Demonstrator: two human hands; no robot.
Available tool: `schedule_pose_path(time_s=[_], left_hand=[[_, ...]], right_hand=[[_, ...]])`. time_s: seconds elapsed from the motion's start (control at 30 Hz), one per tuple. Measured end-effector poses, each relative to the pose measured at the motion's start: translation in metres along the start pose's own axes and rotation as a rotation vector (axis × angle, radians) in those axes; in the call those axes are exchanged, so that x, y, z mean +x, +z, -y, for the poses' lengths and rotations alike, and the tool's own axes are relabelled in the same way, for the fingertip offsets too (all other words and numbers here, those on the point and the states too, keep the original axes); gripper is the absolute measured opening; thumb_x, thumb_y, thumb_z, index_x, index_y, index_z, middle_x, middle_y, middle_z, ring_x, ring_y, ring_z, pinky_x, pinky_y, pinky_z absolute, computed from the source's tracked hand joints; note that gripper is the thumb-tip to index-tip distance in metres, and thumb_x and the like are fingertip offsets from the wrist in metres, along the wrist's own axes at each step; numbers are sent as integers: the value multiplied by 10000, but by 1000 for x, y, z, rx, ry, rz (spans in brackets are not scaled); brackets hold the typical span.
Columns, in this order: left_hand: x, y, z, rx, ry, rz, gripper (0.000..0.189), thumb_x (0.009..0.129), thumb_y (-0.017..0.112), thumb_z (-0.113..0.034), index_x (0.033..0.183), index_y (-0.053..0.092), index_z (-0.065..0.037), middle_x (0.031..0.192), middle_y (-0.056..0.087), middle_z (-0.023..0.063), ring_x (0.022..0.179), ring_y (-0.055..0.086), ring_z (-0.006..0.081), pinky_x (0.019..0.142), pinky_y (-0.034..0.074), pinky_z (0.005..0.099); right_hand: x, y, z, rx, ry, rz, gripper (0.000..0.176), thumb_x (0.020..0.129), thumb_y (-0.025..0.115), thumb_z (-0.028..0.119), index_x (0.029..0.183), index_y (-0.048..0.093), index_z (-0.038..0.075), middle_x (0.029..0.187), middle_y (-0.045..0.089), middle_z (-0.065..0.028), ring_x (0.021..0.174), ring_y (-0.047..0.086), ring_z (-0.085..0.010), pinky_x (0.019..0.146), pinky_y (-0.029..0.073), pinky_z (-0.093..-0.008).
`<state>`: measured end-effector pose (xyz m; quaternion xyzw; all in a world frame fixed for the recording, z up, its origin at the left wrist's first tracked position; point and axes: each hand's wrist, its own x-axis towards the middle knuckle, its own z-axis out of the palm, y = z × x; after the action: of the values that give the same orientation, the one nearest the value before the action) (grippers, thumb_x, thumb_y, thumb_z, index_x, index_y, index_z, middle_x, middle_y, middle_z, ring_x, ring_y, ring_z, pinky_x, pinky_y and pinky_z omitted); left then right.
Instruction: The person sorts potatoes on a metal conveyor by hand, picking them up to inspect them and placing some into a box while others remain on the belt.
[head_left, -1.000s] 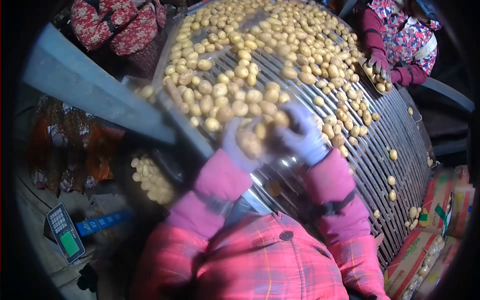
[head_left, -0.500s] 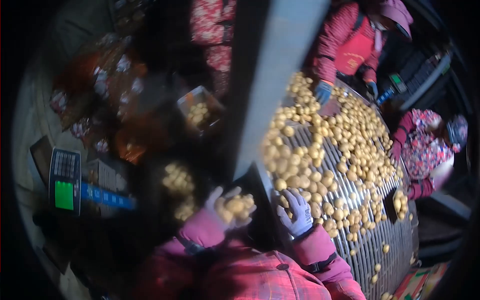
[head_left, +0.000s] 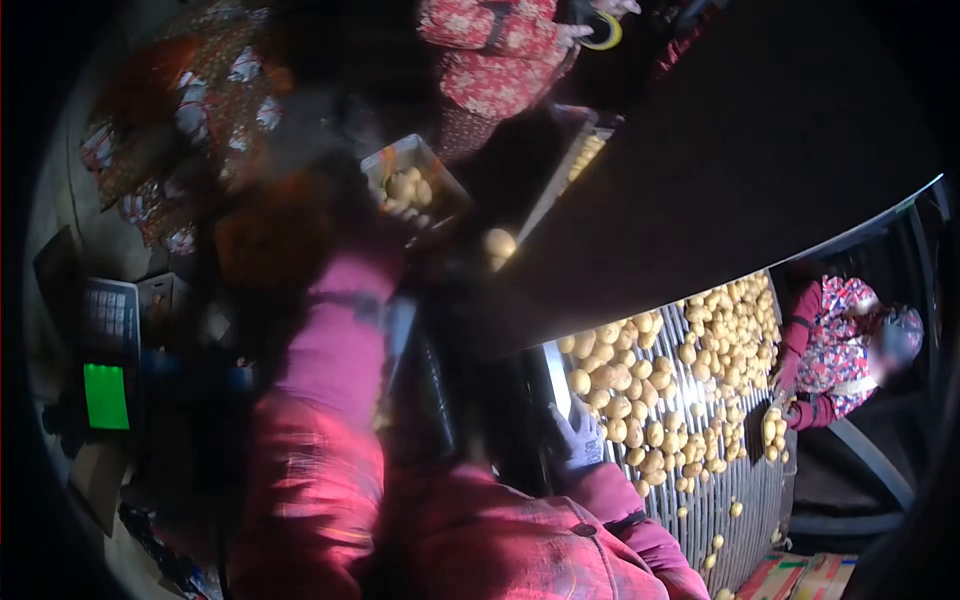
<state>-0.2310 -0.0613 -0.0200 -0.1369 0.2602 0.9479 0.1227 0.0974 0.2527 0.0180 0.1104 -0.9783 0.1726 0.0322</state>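
Note:
My left arm reaches forward to an open box (head_left: 447, 192) with potatoes (head_left: 408, 186) in it. My left hand (head_left: 405, 214) is at the box's near side, dim and partly hidden, so its grip on the potatoes cannot be made out. My right hand (head_left: 580, 437), in a pale glove, rests at the near edge of the slatted sorting conveyor (head_left: 745, 505). Its fingers are stretched and apart, with nothing visible in them. Potatoes (head_left: 618, 407) lie on the slats just beyond it.
A large dark panel (head_left: 700, 190) covers much of the upper right. A scale with a green display (head_left: 107, 396) stands at left, below filled net sacks (head_left: 190, 110). One co-worker (head_left: 845, 340) is across the conveyor; another (head_left: 500, 70) stands ahead holding a tape roll (head_left: 603, 31).
My left hand has moved forward from near my body, where it held several potatoes, to the box. The view has shifted, and the dark panel now hides part of the conveyor.

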Motion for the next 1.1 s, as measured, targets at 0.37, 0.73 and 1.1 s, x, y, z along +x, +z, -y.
schedule_pose_path(time_s=[0.37, 0.73, 1.1], left_hand=[[-142, -74, 100, -1, -919, 456, 357, 905, 415, -285, 1059, 580, -8, 1016, 617, 159, 925, 602, 270, 766, 491, 373], [-221, 129, 241, 1707, 365, 1246, 522, 770, 662, -217, 1240, 515, -43, 1209, 512, 222, 1111, 509, 342, 955, 403, 411], [-186, 178, 332, 2316, 442, 1669, 803, 653, 655, -509, 1370, 394, -260, 1375, 356, 165, 1285, 287, 428, 1016, 241, 569]], right_hand=[[-10, 4, 3, 135, 59, -160, 552, 765, 637, 237, 1294, 481, 202, 1300, 425, -225, 1104, 474, -405, 908, 397, -491], [-158, -48, -103, -243, 593, -561, 609, 753, 655, 333, 1269, 485, 59, 1224, 492, -245, 1065, 515, -412, 903, 433, -465], [-134, -27, -97, -78, 807, -370, 852, 660, 696, 367, 1355, 335, 31, 1354, 323, -262, 1236, 344, -426, 1030, 297, -493]])
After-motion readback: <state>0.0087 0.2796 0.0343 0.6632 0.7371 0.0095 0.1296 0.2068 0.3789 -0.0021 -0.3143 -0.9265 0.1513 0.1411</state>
